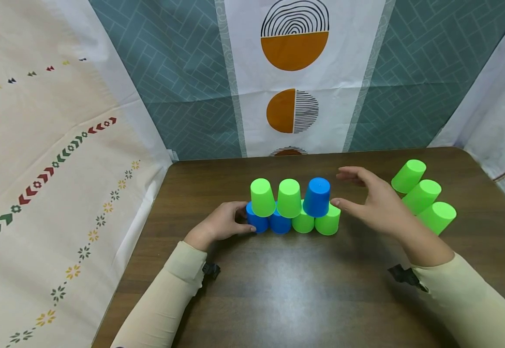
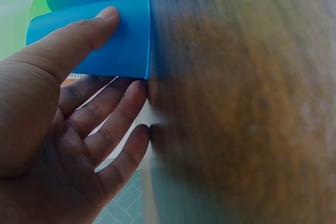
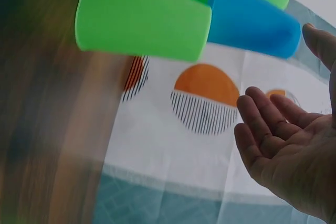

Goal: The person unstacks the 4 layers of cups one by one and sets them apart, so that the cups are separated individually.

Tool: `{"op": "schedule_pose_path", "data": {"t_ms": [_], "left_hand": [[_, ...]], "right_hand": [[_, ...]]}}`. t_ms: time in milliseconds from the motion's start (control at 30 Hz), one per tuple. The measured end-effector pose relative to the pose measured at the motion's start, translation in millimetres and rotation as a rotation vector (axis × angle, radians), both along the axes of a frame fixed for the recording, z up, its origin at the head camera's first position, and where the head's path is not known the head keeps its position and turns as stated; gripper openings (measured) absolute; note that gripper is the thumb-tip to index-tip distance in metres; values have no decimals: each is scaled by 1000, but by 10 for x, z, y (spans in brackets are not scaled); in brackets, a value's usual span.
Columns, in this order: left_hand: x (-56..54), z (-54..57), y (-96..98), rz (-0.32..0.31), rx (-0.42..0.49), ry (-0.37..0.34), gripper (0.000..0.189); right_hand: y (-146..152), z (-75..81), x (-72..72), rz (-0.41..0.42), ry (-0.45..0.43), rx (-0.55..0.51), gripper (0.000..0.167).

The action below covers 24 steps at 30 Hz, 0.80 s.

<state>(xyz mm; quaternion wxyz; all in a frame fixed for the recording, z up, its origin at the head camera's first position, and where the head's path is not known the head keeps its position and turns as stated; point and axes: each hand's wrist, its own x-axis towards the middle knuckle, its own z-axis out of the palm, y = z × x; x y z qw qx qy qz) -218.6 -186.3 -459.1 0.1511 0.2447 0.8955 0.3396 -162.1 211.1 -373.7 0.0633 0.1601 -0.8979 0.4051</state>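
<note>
A row of upside-down cups stands mid-table: a left blue cup (image 1: 258, 223), a second blue cup (image 1: 280, 224) and two green cups (image 1: 327, 224). Stacked across their tops are a left green cup (image 1: 262, 197), a middle green cup (image 1: 289, 198) and an upper blue cup (image 1: 317, 197) at the right end. My left hand (image 1: 224, 222) holds the leftmost bottom blue cup, thumb on its near side and fingers around the far side, as the left wrist view shows. Beside the upper blue cup my right hand (image 1: 372, 200) is spread, palm toward it, holding nothing.
Several green cups (image 1: 437, 216) stand upside down in a line at the table's right. The brown wooden table (image 1: 287, 290) ends at a back edge against a patterned cloth (image 1: 191, 87). A white cloth (image 1: 52, 169) hangs along the left side.
</note>
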Motion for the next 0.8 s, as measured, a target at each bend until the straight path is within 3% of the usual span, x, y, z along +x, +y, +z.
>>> {"op": "schedule_pose_path", "data": {"t_ms": [333, 800], "left_hand": [[-2, 15, 8, 8, 1, -1, 47], [14, 21, -2, 7, 8, -7, 47]], "right_hand": [[-253, -85, -66, 50, 6, 44, 73], [-326, -126, -98, 9, -57, 59, 67]]}}
